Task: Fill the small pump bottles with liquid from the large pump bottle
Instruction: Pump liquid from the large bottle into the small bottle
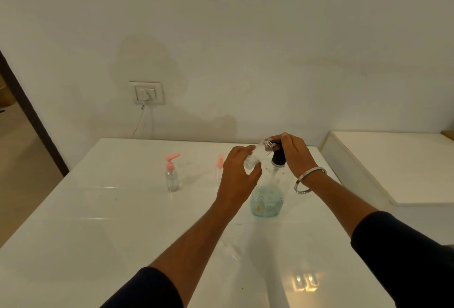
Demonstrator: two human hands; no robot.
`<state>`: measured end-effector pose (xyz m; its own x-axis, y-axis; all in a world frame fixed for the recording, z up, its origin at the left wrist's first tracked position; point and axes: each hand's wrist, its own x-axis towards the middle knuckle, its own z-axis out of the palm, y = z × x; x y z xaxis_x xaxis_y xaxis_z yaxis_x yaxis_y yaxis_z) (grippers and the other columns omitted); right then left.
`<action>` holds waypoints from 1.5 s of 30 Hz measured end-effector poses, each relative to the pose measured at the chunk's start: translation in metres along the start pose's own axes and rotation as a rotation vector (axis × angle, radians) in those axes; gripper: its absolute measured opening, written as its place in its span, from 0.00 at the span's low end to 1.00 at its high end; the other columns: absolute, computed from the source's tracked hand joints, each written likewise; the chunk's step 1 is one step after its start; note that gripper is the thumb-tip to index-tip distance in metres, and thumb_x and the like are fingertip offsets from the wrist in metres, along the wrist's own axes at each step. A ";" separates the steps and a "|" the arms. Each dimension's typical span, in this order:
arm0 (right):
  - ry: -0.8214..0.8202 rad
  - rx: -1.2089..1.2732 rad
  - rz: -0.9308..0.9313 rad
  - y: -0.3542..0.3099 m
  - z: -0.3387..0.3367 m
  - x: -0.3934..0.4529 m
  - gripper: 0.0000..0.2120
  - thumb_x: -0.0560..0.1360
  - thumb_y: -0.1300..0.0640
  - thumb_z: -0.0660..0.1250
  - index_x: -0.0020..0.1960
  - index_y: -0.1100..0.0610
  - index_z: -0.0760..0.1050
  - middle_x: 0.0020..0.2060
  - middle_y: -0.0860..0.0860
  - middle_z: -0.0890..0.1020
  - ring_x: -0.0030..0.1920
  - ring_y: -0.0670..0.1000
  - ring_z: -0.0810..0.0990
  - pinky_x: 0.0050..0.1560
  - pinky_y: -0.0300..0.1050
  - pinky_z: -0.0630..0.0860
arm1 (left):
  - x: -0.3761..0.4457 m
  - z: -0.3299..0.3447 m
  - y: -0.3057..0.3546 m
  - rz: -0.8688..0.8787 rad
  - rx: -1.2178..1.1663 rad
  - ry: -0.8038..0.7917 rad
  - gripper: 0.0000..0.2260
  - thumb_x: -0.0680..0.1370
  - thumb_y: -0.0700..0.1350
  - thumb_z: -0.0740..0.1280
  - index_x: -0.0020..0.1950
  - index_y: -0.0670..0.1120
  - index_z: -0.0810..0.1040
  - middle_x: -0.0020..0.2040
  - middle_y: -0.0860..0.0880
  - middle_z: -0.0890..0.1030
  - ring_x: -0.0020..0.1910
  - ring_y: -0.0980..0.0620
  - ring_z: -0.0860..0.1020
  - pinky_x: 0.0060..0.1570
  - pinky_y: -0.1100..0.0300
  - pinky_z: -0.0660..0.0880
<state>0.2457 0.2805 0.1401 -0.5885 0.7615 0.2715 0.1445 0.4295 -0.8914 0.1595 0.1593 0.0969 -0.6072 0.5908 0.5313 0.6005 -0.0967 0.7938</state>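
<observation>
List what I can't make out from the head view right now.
- Large pump bottle: spout hidden under the right hand.
- Open small bottle held tilted by the left hand: fill level unreadable, clear plastic and blur.
- Second pink-pump bottle: mostly hidden behind the left hand.
- Clear item lying beside the left forearm: too faint to identify.

Left hand (pixel 237 175) tilts small open bottle (pixel 255 156) at large bottle's black pump (pixel 278 158), under right hand (pixel 296 153).
</observation>
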 end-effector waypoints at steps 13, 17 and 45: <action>-0.017 -0.013 0.025 0.004 0.002 0.001 0.19 0.81 0.59 0.48 0.54 0.65 0.76 0.47 0.58 0.80 0.49 0.55 0.77 0.51 0.34 0.71 | -0.001 0.003 -0.004 -0.019 -0.004 0.001 0.16 0.73 0.42 0.71 0.60 0.45 0.76 0.54 0.54 0.76 0.51 0.61 0.74 0.52 0.72 0.71; -0.012 -0.030 -0.001 0.007 0.002 0.000 0.19 0.81 0.59 0.48 0.51 0.62 0.78 0.47 0.57 0.82 0.48 0.52 0.78 0.44 0.24 0.71 | -0.002 0.002 -0.003 -0.015 0.009 0.000 0.16 0.73 0.42 0.71 0.60 0.45 0.76 0.54 0.52 0.77 0.52 0.60 0.74 0.53 0.73 0.70; -0.023 -0.025 -0.014 -0.003 -0.003 0.005 0.19 0.81 0.58 0.49 0.53 0.63 0.78 0.47 0.57 0.81 0.48 0.52 0.78 0.44 0.26 0.72 | -0.001 0.002 0.002 -0.004 -0.005 -0.007 0.17 0.74 0.43 0.70 0.62 0.44 0.75 0.56 0.50 0.78 0.53 0.57 0.75 0.55 0.66 0.72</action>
<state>0.2445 0.2840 0.1451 -0.6086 0.7442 0.2752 0.1556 0.4520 -0.8783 0.1616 0.1602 0.0974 -0.6061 0.5966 0.5260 0.5954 -0.0981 0.7974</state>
